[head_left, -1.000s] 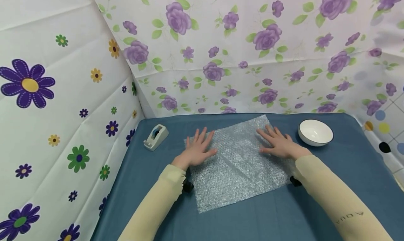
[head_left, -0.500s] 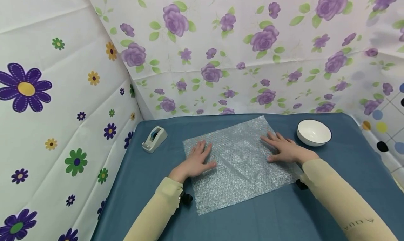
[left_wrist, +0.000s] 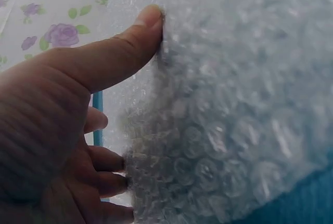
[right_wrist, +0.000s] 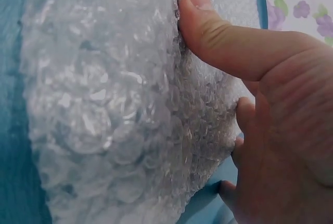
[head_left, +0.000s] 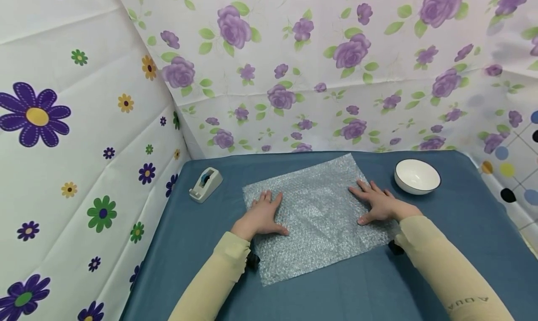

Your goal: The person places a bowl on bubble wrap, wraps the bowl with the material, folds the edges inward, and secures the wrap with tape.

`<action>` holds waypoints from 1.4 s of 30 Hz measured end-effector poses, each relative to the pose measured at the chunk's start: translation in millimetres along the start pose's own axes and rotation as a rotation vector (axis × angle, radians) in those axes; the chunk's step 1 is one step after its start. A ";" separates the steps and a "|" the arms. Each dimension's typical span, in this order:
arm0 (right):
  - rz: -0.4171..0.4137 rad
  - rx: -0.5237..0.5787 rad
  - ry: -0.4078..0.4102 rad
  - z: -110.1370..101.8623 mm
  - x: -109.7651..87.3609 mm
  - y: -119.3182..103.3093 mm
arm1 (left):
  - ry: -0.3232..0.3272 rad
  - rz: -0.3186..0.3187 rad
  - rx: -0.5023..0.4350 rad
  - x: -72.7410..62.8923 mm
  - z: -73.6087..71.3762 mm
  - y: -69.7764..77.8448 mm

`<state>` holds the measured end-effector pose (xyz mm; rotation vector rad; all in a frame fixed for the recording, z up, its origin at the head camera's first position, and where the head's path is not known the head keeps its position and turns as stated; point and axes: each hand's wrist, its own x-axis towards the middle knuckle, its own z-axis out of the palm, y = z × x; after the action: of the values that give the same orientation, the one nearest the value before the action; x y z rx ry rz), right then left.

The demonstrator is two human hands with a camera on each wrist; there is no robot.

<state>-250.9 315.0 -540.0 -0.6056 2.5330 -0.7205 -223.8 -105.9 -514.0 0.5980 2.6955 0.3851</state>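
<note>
I can see both arms (head_left: 210,279) stretched forward, slanting inward, in pale yellow sleeves (head_left: 451,267) that end at the wrists (head_left: 243,228). The left hand (head_left: 261,217) lies back uppermost, fingers (head_left: 265,200) pointing ahead, left thumb (left_wrist: 122,50) reaching toward its partner. Well apart, the right hand (head_left: 380,205) slants forward and inward, fingers (right_wrist: 246,115) slightly spread, right thumb (right_wrist: 213,33) held away from them.

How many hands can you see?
2: the person's bare left hand at the left edge of the clear, rectangular plastic bubble-wrap sheet, and the right hand at its right edge.
</note>
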 end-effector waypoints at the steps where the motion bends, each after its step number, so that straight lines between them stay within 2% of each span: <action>1: 0.008 0.000 -0.001 -0.3 -0.5 -2.8 | -0.002 0.000 -0.002 0.1 0.5 -0.9; 6: 0.055 -0.004 -0.009 -3.0 -4.0 -17.0 | -0.003 0.011 -0.065 -1.1 3.9 -4.0; 9: 0.076 -0.016 -0.010 -1.0 -3.8 -12.3 | 0.006 0.029 -0.118 2.2 9.7 -8.0; 15: 0.078 -0.024 0.005 5.9 -3.9 2.8 | -0.005 0.056 -0.206 6.1 10.7 -12.4; 19: 0.060 0.004 0.033 12.3 -10.8 -1.1 | -0.007 0.066 -0.199 9.4 4.9 -18.5; 22: 0.057 0.015 0.063 18.6 -20.5 -11.7 | 0.025 0.088 -0.184 11.2 2.0 -25.2; 25: 0.103 0.020 0.084 25.8 -30.0 -25.3 | 0.073 0.132 -0.161 9.8 0.4 -28.7; 29: 0.172 0.000 0.093 31.8 -38.3 -38.3 | 0.151 0.200 -0.121 9.1 0.9 -27.5; 32: 0.191 -0.010 0.099 34.1 -40.0 -42.0 | 0.187 0.227 -0.131 11.2 1.3 -25.4; 37: 0.225 -0.021 0.100 41.9 -37.1 -39.0 | 0.150 0.228 -0.167 12.4 1.1 -23.0; 42: 0.249 -0.022 0.086 42.4 -36.8 -44.3 | 0.101 0.180 -0.132 11.1 1.8 -21.6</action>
<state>-186.7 283.7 -536.8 -0.2627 2.6358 -0.6418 -240.1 -119.5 -526.0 0.8045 2.6916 0.6523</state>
